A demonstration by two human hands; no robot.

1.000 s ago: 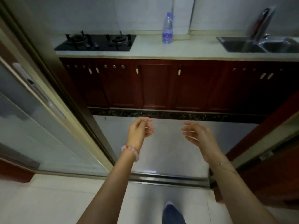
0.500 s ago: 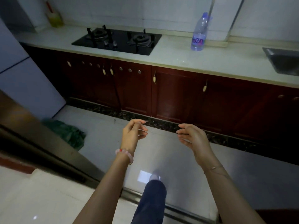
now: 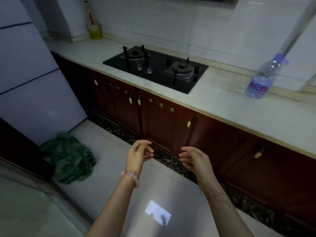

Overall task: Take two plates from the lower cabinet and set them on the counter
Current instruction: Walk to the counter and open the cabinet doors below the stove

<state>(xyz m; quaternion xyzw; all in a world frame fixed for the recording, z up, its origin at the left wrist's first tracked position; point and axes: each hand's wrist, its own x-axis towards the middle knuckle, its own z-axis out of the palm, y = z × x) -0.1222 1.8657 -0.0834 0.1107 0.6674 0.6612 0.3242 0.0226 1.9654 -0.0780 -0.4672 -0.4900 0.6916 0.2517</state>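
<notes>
Lower cabinet doors (image 3: 164, 124) all closed, blocking access inside. Floor (image 3: 106, 161) clear from hands (image 3: 138, 155) to doors; green bag (image 3: 68, 158) lies left. Desk (image 3: 239, 106) bare between gas hob (image 3: 153, 69) and water bottle (image 3: 261, 79).

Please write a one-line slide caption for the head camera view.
Two empty hands, left and right, held before closed dark red wooden lower cabinet doors under a pale stone counter.

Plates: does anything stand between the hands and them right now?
Yes. No plates show; every lower cabinet door is shut, so a door must be opened first. Left hand and right hand hang empty, short of the doors.
</notes>
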